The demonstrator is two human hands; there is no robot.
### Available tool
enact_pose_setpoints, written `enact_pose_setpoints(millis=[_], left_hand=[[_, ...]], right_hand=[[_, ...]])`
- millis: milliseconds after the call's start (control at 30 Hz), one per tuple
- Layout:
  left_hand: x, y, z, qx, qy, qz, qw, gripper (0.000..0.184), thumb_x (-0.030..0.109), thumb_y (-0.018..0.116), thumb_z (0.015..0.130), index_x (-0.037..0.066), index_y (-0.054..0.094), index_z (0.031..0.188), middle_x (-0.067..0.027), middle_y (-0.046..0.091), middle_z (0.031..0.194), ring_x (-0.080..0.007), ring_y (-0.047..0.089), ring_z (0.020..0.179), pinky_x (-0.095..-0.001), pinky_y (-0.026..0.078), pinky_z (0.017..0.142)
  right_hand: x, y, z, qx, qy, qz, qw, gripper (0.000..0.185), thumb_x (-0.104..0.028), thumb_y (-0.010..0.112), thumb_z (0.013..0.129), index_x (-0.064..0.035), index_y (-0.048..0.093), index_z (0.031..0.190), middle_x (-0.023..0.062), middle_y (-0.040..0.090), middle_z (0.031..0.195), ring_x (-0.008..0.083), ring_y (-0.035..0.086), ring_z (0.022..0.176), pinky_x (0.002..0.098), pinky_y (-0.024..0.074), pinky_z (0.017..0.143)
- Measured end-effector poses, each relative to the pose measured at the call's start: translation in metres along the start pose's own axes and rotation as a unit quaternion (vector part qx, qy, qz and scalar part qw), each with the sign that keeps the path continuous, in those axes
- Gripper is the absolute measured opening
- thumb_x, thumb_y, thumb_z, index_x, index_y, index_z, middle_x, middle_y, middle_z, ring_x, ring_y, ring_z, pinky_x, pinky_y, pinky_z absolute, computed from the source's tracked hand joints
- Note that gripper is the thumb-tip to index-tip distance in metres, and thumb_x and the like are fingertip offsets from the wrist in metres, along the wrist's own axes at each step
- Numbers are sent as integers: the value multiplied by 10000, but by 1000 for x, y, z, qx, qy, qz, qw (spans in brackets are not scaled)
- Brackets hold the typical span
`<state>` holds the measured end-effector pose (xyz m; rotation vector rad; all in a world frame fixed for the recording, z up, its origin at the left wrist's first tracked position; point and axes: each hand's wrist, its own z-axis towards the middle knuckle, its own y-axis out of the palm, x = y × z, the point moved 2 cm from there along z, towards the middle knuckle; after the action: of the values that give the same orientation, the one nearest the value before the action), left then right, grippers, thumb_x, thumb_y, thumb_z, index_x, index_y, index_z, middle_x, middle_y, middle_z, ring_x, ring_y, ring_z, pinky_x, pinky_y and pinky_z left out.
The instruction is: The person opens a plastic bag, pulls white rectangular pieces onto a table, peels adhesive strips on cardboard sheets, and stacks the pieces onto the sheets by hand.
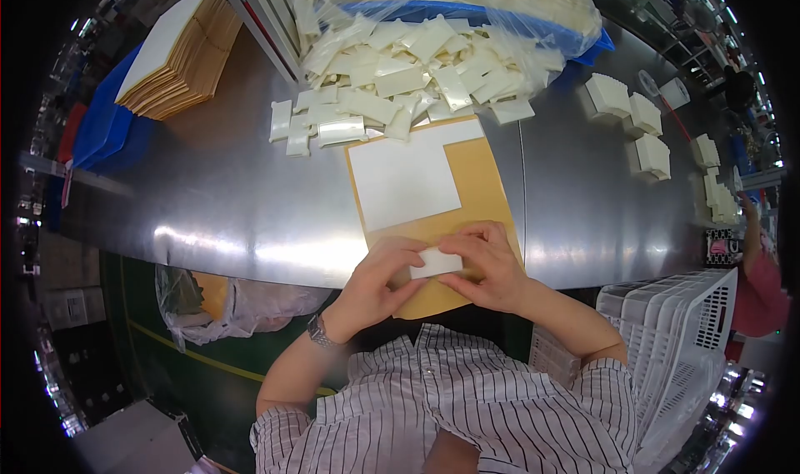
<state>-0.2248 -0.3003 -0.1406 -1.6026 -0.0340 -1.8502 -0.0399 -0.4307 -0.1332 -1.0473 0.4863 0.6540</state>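
Observation:
A small white rectangular piece [436,263] is held between my two hands, above the lower part of a yellow-brown sheet [487,174]. My left hand [384,276] grips its left end with thumb and fingers. The right end is pinched by my right hand [485,266]. White paper [404,182] lies on the upper left of the brown sheet. Just beyond it spreads a heap of cream-white flat pieces [400,82], some reaching the sheet's top edge.
A blue tray [596,47] with plastic-wrapped pieces stands behind the heap. White stacks [608,96] sit on the metal table [208,199] at right. Brown sheets [179,57] are piled at left. White crates [667,324] stand at lower right; a person [760,282] is at far right.

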Motion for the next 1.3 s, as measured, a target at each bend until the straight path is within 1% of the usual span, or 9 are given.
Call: enact_pose_setpoints(millis=[167,400,500,600,800,867,1033,1167,1300], left_hand=[[-2,0,0,-6,19,1,1000,360,-7,788,823,58,642,1146,-124,654,1220,-332,624,1136,-392,524,965],[2,-1,1,-36,3,30,999,364,-32,798,804,107,762,1138,-92,662,1265,-281,628,1167,-379,562,943],[0,2,0,-37,-10,2,999,344,-37,794,812,109,768,1122,-86,656,1269,-268,625,1172,-349,589,882],[1,2,1,-49,15,22,998,339,-39,794,816,105,766,1121,-83,652,1272,-260,626,1167,-328,595,839],[-1,3,1,-46,9,17,999,345,-34,797,817,115,764,1126,-82,652,1270,-260,619,1174,-329,586,851],[1,3,1,-47,0,7,999,356,-14,814,810,110,758,1138,-87,650,1279,-271,611,1193,-348,574,898],[4,-19,11,18,64,0,998,359,-6,807,799,81,741,1141,-105,632,1338,-321,575,1273,-430,513,1035],[-13,-85,60,140,97,301,938,380,-41,652,809,81,687,1167,-125,614,1382,-380,494,1381,-523,378,1159],[-73,-118,105,101,46,435,894,464,-15,663,809,108,625,1255,-117,644,1301,-332,511,1362,-538,281,1201]], right_hand=[[8,-12,-8,-10,129,13,992,573,-155,900,722,-98,664,1242,77,644,1189,302,545,1125,396,448,974],[23,-21,4,-91,45,-37,994,452,-138,850,790,-109,684,1210,82,639,1268,309,546,1154,394,443,1014],[49,-19,23,-119,44,82,989,395,-131,827,816,-98,693,1186,79,650,1280,326,567,1159,400,447,1011],[49,-11,57,-35,-34,1,999,411,-124,803,843,-97,671,1231,79,693,1205,317,588,1179,414,464,996],[60,-5,76,-49,54,-133,988,365,-129,670,972,-78,601,1326,127,688,1197,233,647,1130,368,481,984],[65,-28,86,141,261,64,953,275,-158,576,1051,-54,594,1305,99,686,1146,167,671,1026,299,476,949],[74,-52,57,214,183,137,950,296,-251,471,1109,-38,565,1290,78,676,1109,148,660,1004,271,479,935],[51,-50,27,167,173,285,928,425,-385,454,1106,-18,529,1307,110,652,1170,170,656,1031,302,483,958],[27,-39,10,91,218,236,943,395,-208,617,1045,-16,478,1361,107,649,1214,183,655,1028,325,485,974]])
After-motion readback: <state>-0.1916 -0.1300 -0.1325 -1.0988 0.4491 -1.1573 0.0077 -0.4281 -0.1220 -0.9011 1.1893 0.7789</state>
